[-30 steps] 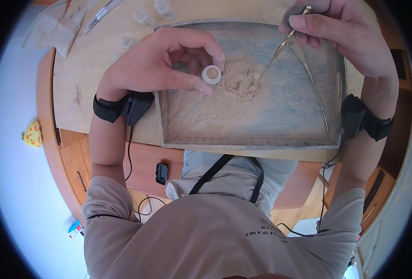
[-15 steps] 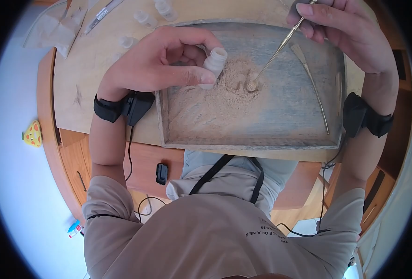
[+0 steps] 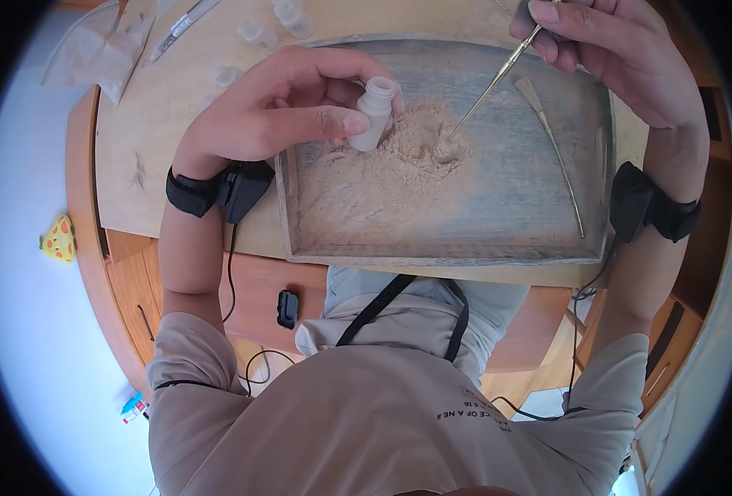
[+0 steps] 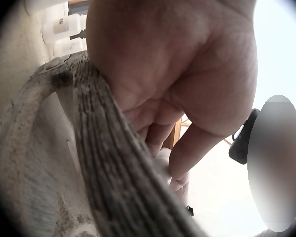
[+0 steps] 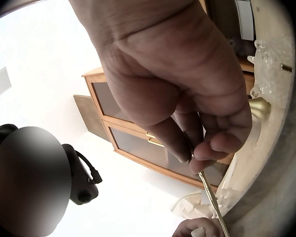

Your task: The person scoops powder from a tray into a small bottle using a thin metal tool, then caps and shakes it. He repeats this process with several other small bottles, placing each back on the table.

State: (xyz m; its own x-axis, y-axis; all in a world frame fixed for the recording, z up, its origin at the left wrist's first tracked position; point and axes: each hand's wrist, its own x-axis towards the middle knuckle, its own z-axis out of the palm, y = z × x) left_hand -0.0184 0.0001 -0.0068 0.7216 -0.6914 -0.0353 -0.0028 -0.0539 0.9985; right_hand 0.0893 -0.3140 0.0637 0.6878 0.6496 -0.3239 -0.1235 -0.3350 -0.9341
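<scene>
My left hand (image 3: 279,107) grips a small translucent plastic bottle (image 3: 373,120) between thumb and fingers, over the left part of the wooden tray (image 3: 449,259). Its open neck points up and is uncapped. Beside it lies a heap of tan powder (image 3: 420,161). At the upper right, my right hand (image 3: 626,62) pinches the thin handle of a brass-coloured little spoon (image 3: 504,73). The spoon slants down to the left, and its scoop end is hidden in the powder. In the right wrist view, the spoon shaft (image 5: 210,192) runs down from the fingertips.
A second slim brass tool (image 3: 558,153) with a flared end lies in the tray's right side. Left of the tray stand several small bottles (image 3: 257,33). A pen (image 3: 183,31) and a clear plastic bag (image 3: 106,54) lie at the far left of the table (image 3: 151,194).
The bottle first faced the camera with its mouth, showing tan contents; now its side shows and it stands more upright. The spoon shifted right, showed its scoop, then sank into the heap.
</scene>
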